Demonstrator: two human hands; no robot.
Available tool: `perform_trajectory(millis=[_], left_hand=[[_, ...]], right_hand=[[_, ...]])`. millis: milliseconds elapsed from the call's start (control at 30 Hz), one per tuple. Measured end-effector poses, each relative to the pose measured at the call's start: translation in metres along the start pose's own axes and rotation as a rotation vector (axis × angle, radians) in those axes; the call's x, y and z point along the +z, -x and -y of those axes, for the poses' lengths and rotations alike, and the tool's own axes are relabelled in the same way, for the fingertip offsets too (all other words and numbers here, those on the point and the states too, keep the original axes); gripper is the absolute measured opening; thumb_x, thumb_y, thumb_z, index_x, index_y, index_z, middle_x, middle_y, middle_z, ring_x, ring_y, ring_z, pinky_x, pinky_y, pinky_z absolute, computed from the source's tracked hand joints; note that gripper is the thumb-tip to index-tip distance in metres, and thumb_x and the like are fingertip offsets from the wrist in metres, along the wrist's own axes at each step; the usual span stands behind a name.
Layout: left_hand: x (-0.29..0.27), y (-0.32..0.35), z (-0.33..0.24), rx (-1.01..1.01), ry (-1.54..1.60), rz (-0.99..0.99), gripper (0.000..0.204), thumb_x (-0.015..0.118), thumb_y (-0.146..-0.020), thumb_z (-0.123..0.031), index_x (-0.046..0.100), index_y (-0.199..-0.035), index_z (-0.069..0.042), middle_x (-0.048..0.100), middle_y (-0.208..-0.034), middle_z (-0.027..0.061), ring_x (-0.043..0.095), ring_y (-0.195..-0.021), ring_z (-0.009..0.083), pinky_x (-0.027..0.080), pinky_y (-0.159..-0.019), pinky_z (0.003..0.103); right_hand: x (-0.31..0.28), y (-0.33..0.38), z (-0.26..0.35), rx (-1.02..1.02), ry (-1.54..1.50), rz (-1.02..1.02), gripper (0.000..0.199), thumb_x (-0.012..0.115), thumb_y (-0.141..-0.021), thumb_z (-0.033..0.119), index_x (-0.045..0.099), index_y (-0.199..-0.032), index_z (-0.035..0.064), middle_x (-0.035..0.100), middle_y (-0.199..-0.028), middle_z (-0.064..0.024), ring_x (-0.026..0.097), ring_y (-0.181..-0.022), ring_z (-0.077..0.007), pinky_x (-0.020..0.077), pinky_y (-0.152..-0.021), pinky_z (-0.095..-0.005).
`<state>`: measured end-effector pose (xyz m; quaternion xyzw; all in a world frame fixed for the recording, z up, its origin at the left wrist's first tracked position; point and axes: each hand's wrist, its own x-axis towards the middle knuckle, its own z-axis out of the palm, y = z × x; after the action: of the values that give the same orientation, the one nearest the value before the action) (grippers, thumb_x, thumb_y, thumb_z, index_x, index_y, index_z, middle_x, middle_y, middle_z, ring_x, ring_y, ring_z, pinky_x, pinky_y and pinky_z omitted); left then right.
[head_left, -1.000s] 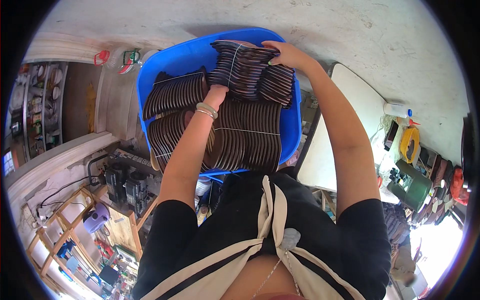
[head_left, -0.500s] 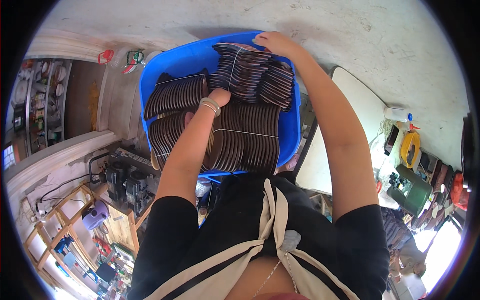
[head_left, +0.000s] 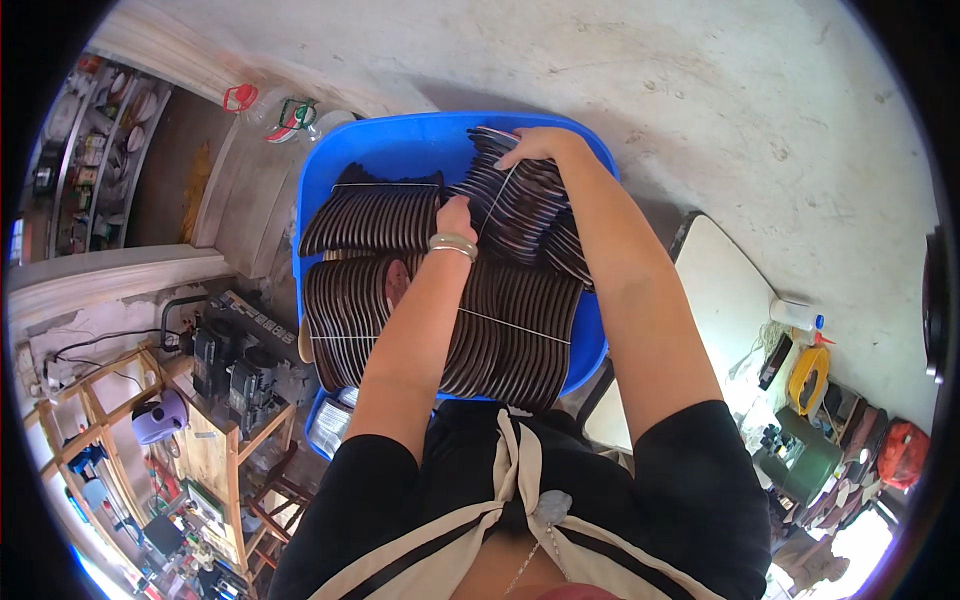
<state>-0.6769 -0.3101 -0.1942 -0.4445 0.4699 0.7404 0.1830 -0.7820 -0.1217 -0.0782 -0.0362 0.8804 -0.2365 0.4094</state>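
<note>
A blue plastic tub (head_left: 305, 180) holds several bundles of thin, dark brown, sole-shaped pieces standing on edge, tied with white string. My right hand (head_left: 540, 147) grips the far end of the upper right bundle (head_left: 515, 205), its fingers curled over the top. At that bundle's left end, my left hand (head_left: 457, 217) is closed against it, with its fingertips partly hidden. This bundle lies tilted among the others. Left of it sits another tied bundle (head_left: 370, 215). A longer row of pieces (head_left: 510, 330) fills the near side, and a reddish face shows on one piece (head_left: 397, 282) there.
A pale wall (head_left: 700, 100) rises behind the tub. To the right stands a white-topped table (head_left: 715, 285). Clear plastic bottles (head_left: 265, 105) with red and green handles stand at the far left. Black machinery (head_left: 250, 375) and a wooden frame (head_left: 215, 450) occupy the lower left.
My right hand has left the tub's far rim and now grips the upper right bundle. My left hand stays at that bundle's left end. The view has shifted, so the tub appears lower.
</note>
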Motion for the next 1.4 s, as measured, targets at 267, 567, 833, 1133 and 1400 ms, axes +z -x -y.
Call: perform_trajectory(millis=[267, 567, 833, 1133, 1400], left_hand=[[0.004, 0.026, -0.015, -0.083, -0.228, -0.026, 0.053, 0.056, -0.090, -0.029, 0.044, -0.139, -0.011, 0.041, -0.145, 0.0095, 0.037, -0.131, 0.0285, 0.032, -0.102, 0.050], [-0.005, 0.081, -0.011, 0.162, -0.170, -0.072, 0.034, 0.061, -0.089, -0.040, 0.061, -0.087, -0.006, 0.039, -0.059, -0.0030, 0.033, -0.046, 0.0097, 0.026, -0.044, 0.028], [-0.018, 0.084, -0.003, 0.131, -0.219, 0.010, 0.040, 0.062, -0.087, -0.046, 0.060, -0.099, -0.008, 0.049, -0.088, -0.0013, 0.044, -0.074, 0.0108, 0.038, -0.057, 0.027], [-0.015, 0.065, -0.003, 0.131, -0.377, 0.143, 0.053, 0.065, -0.085, -0.046, 0.054, -0.122, -0.009, 0.055, -0.119, 0.0036, 0.051, -0.104, 0.0171, 0.046, -0.067, 0.031], [-0.006, 0.066, -0.015, 0.346, -0.874, 0.269, 0.079, 0.066, -0.083, -0.048, 0.040, -0.137, 0.005, 0.044, -0.141, 0.0192, 0.045, -0.125, 0.0321, 0.045, -0.093, 0.038]], right_hand=[[0.011, 0.013, -0.015, -0.101, -0.161, -0.101, 0.085, 0.071, -0.061, 0.030, 0.045, -0.138, 0.0066, 0.056, -0.130, -0.0158, 0.055, -0.116, -0.0293, 0.0423, -0.098, -0.0372], [0.033, 0.099, -0.011, -0.174, -0.396, -0.249, 0.086, 0.070, -0.064, 0.021, 0.038, -0.143, 0.0060, 0.056, -0.130, -0.0159, 0.055, -0.115, -0.0259, 0.0389, -0.100, -0.0324], [0.053, 0.120, -0.015, -0.240, -0.364, -0.445, 0.093, 0.070, -0.057, 0.029, 0.040, -0.142, 0.0059, 0.059, -0.120, -0.0229, 0.057, -0.112, -0.0341, 0.0418, -0.097, -0.0362], [0.048, 0.118, -0.042, -0.115, -0.403, -0.456, 0.092, 0.075, -0.068, 0.042, 0.037, -0.143, 0.0025, 0.058, -0.126, -0.0182, 0.054, -0.119, -0.0278, 0.0387, -0.102, -0.0344], [0.050, 0.140, -0.118, 0.014, -0.726, -0.641, 0.047, 0.050, -0.094, 0.039, 0.059, -0.123, 0.0032, 0.066, -0.111, -0.0090, 0.059, -0.102, -0.0209, 0.0443, -0.091, -0.0332]])
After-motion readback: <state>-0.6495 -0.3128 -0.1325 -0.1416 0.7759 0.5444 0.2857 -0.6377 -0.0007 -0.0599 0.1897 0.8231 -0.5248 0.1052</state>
